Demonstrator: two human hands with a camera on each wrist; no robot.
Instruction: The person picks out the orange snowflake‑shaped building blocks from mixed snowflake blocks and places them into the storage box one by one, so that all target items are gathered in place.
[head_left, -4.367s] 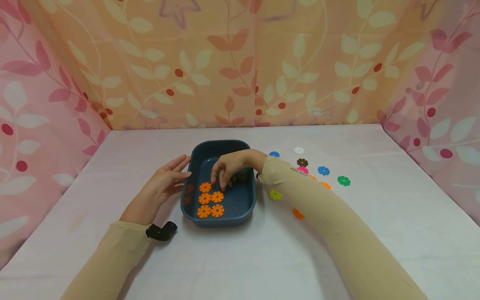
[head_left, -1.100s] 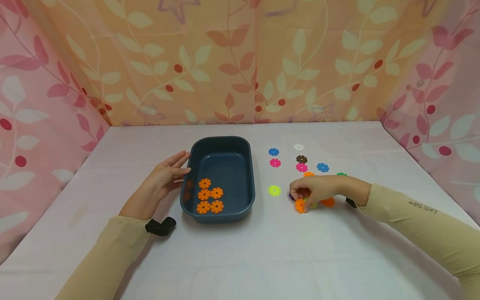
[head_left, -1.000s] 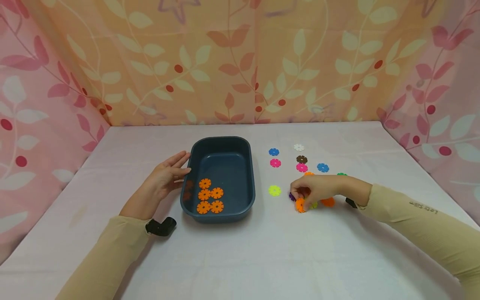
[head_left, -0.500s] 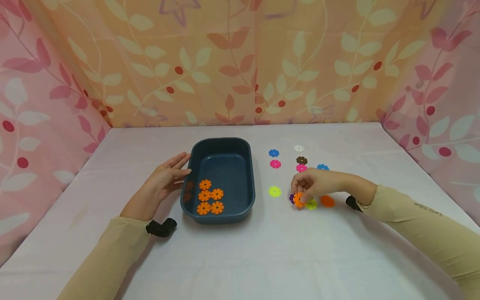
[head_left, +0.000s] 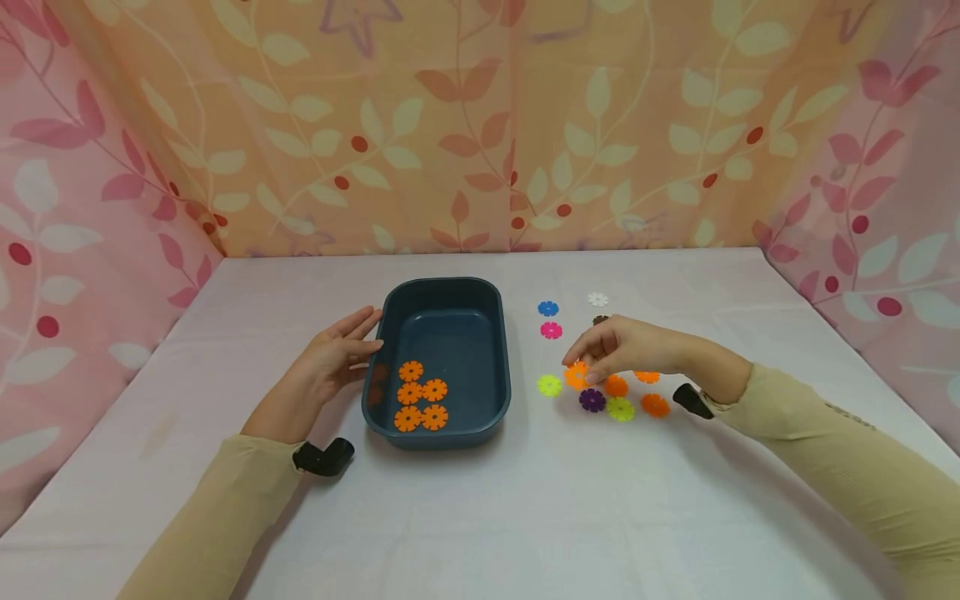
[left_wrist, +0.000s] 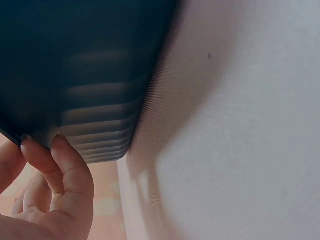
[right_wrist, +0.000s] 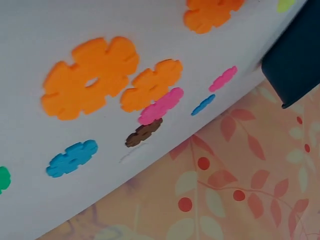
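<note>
My left hand (head_left: 324, 364) rests at the left side of a dark blue rectangular tray (head_left: 505, 358), its fingers lightly bent. In the left wrist view, fingertips (left_wrist: 59, 142) touch the tray's outer wall (left_wrist: 95, 75) close to the rim. Right of the tray, my right hand (head_left: 637, 343) pinches an orange flower-shaped disc (head_left: 576, 376) between thumb and fingers, over the other discs. Several orange discs (head_left: 409, 392) lie in the tray's near left part. Below the held one are a purple disc (head_left: 592, 401) and a yellow-green disc (head_left: 621, 409).
More discs lie on the white cloth: a yellow one (head_left: 549, 385), a pink one (head_left: 551, 331), a blue one (head_left: 548, 308), a white one (head_left: 597, 299) and an orange one (head_left: 656, 405). Others are partly behind the right hand. A floral curtain (head_left: 480, 125) encloses the table.
My right hand has left the tray, taken hold of an orange disc among the loose ones and raised it back and to the left, uncovering the purple disc. The left hand stays at the tray.
</note>
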